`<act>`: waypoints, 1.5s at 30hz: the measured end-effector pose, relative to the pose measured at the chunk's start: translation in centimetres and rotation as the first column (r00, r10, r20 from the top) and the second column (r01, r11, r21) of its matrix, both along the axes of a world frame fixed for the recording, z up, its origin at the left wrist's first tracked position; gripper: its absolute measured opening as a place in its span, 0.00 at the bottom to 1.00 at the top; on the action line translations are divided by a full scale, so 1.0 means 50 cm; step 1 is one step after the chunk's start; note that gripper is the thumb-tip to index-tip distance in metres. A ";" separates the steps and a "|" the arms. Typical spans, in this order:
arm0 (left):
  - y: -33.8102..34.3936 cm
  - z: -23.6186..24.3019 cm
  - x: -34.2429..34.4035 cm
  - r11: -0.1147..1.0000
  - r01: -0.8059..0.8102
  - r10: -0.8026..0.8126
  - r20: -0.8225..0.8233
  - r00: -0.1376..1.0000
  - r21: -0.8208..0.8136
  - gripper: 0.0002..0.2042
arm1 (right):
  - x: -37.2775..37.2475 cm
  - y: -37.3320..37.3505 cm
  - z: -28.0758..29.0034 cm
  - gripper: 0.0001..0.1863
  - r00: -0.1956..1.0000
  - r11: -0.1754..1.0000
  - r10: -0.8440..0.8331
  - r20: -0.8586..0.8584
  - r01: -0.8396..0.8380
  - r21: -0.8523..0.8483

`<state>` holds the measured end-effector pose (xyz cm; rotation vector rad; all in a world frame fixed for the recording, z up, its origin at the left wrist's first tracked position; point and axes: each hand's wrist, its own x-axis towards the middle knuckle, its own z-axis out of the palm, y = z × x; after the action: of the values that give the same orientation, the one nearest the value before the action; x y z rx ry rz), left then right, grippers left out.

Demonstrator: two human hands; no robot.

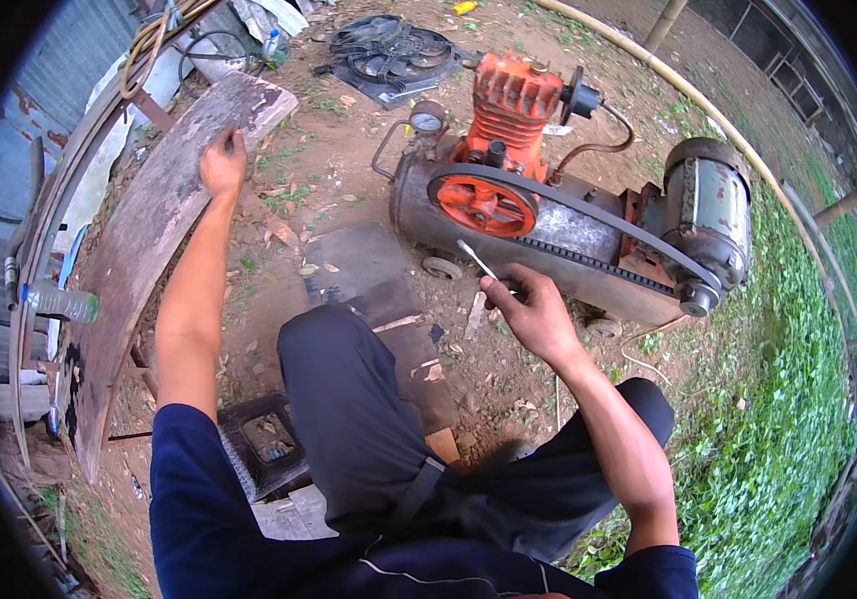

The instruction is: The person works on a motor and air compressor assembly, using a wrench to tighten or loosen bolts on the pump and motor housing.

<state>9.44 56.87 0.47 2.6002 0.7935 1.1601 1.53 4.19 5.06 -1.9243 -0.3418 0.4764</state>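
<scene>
- As a person in dark trousers bends over bare ground, the right hand (536, 317) pinches a slim metal tool (477, 261) just on the near side of a red flywheel (483, 206).
- The tool's long axis slants away from the person and leftward, its free end toward the compressor tank (588, 290).
- The left hand (224, 165), fingers curled, is over a weathered plank (164, 210); whether it grips anything, one cannot tell.
- A black belt (638, 232), looped from flywheel to grey motor (713, 205), stands between the tool and the red pump (511, 115).
- A black fan (389, 55) lies beyond; a clear bottle (62, 301) lies at far left.
</scene>
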 end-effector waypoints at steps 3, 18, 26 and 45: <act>-0.030 0.007 -0.004 0.995 0.044 -0.040 0.047 0.998 -0.087 0.22 | -0.006 -0.010 0.000 0.19 1.000 1.000 -0.016 -0.014 0.016 0.008; -0.262 0.071 -0.013 0.977 0.208 -0.206 0.412 0.887 0.042 0.24 | -0.004 -0.072 0.028 0.14 0.994 0.984 -0.102 0.024 0.097 0.151; -0.734 0.153 -0.201 0.240 0.711 -0.689 0.400 0.604 -0.661 0.18 | -0.014 -0.089 0.013 0.15 0.993 0.941 -0.103 -0.061 0.117 0.318; -0.941 0.944 -0.516 -0.021 0.141 -0.534 0.130 0.836 -0.990 0.09 | -0.311 -0.216 0.859 0.10 0.813 0.969 0.011 -0.582 0.136 0.208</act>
<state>-16.37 9.83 47.68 1.4662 0.5385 -0.1397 -14.01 -6.59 48.01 -1.4573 0.0677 0.9063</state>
